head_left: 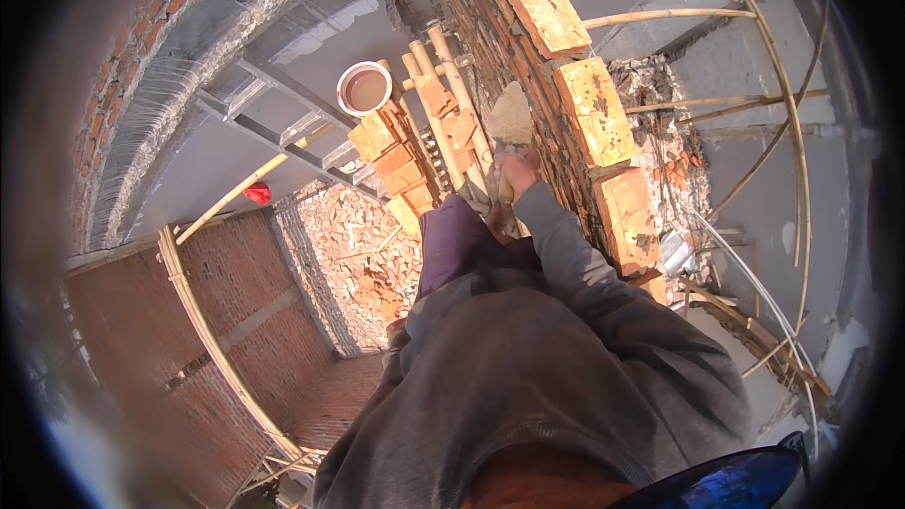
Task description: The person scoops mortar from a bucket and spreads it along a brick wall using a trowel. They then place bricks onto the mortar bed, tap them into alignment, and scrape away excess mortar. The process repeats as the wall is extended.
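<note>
My right hand [520,173] is closed around the handle of a trowel [510,117]. The trowel's broad, pale grey blade points away from me, close beside the side of a brick wall [528,66]. Along the wall's top lies a row of yellowish bricks [596,111], some with mortar patches. At the end of my left sleeve, low beside my body, a small brownish patch may be my left hand [396,328]; its fingers do not show. Loose bricks [387,153] are stacked on the scaffold left of the trowel, by a round white bucket [365,90] holding brownish liquid or wet mix.
Bamboo poles [458,94] carry more bricks in front of me. A metal ladder [283,137] leans to the left. Far below lies rubble [353,245]. More bamboo scaffolding [787,104] stands right of the wall. A red object [257,193] hangs by a pole at left.
</note>
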Available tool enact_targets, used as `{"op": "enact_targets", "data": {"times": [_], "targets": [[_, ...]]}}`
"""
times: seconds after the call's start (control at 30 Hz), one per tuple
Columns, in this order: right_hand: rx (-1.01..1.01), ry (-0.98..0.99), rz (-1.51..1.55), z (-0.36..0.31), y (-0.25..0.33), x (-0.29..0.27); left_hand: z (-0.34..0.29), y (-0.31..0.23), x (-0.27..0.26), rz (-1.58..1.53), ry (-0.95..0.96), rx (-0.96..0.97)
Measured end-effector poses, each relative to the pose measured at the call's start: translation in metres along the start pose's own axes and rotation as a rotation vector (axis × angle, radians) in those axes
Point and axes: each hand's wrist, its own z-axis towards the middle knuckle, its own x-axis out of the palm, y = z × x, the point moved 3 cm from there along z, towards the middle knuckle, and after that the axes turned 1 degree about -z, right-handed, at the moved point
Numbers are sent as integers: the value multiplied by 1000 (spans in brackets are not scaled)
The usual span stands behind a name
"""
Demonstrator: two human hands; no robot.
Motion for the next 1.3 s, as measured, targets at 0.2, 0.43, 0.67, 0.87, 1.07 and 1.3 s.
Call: {"op": "enact_targets", "data": {"times": [0.2, 0.43, 0.67, 0.87, 1.07, 1.3], "targets": [[-191, -34, 162, -6, 4, -3, 36, -47, -27, 366, -34, 32], [-173, -129, 207, -25, 25, 7, 105, -84, -35, 21, -140, -199], [-50, -68, 39, -19, 41, 30, 94, -84, -13, -347, -21, 396], [-327, 221, -168, 47, 14, 31, 67, -31, 16, -212, -180, 320], [-74, 82, -70, 107, 51, 72, 52, -11, 34, -814, -131, -208], [-278, 129, -358, 78, 158, 163, 34, -74, 52, -1105, -330, -519]]}}
